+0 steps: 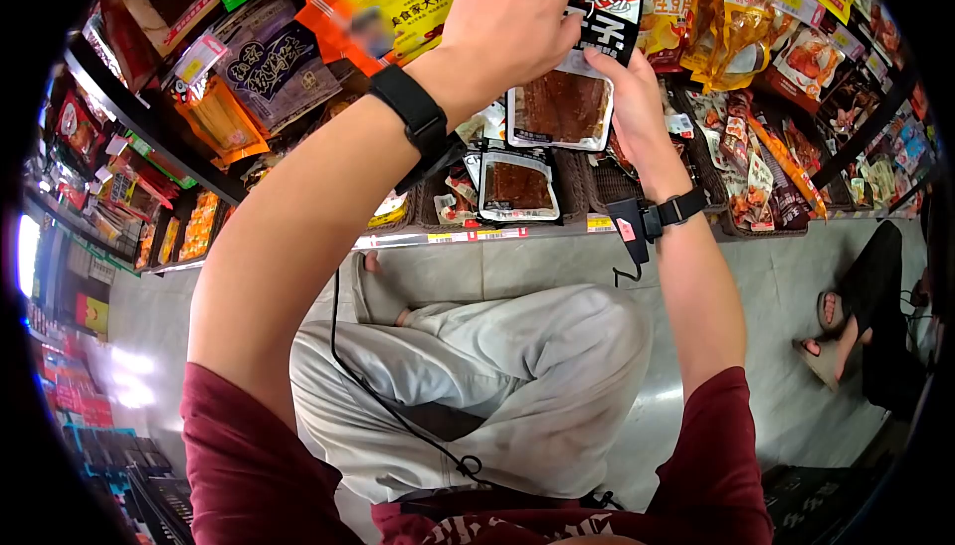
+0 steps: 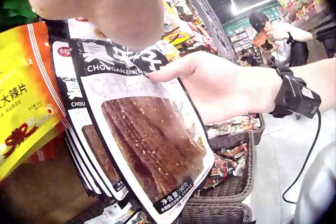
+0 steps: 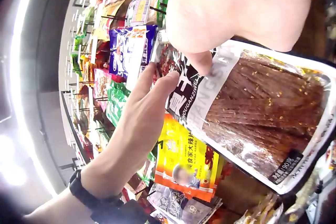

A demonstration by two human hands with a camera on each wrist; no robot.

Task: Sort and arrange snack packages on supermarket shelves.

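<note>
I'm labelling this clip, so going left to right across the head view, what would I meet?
Purple packet → black band on the left wrist → packet of brown strips → right hand → someone's sandalled feet

The head camera looks forward and steeply down from above the crossed legs (image 1: 477,376), farthest back of the 3, taking in both forearms, the shelf edge (image 1: 448,237) and the floor (image 1: 716,316). The left wrist camera sits close to the brown packet (image 2: 157,145) and faces across to the right hand (image 2: 220,85) and aisle, while the right wrist camera, equally close and turned sideways, faces the left hand (image 3: 139,108) and hanging bags (image 3: 131,50); all 3 views share the packet and both hands.
</note>
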